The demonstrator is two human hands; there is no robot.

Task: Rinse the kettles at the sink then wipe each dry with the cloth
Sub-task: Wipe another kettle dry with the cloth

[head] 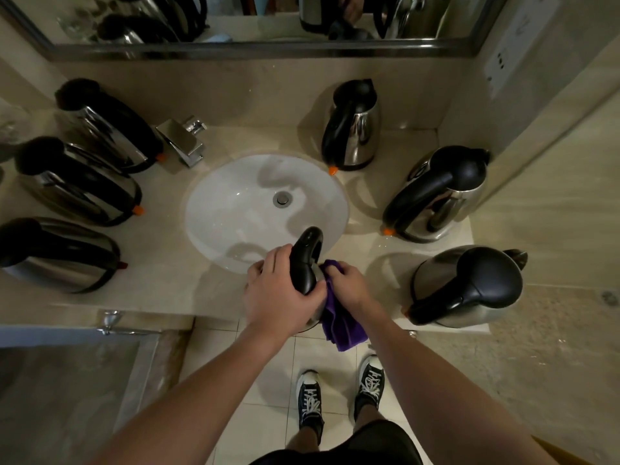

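Your left hand (281, 290) grips the black handle of the held kettle (307, 263), fingers curled round it. The kettle sits at the near rim of the white sink (235, 209), partly over the counter (167, 263) edge; most of its steel body is hidden behind your hands.

Your right hand (345, 283) clutches the purple cloth (339, 327) and presses it against the kettle's right side. The loose end of the cloth hangs down below the counter edge.

Left of the sink: three steel kettles with black handles, far (110, 129), middle (80, 186), near (57, 256), all standing on the counter, close together.

Right of the sink: three more, far (355, 129), middle (443, 196), near (469, 286), also standing on the counter, lids closed.

Chrome tap (184, 139) at the sink's back left, just beside the far left kettle. No water visible running. Drain (282, 198) in the middle of the basin.

Mirror (251, 18) above the back wall. Wall socket (500, 68) at upper right. Your dark sneakers (339, 394) on the tiled floor below.
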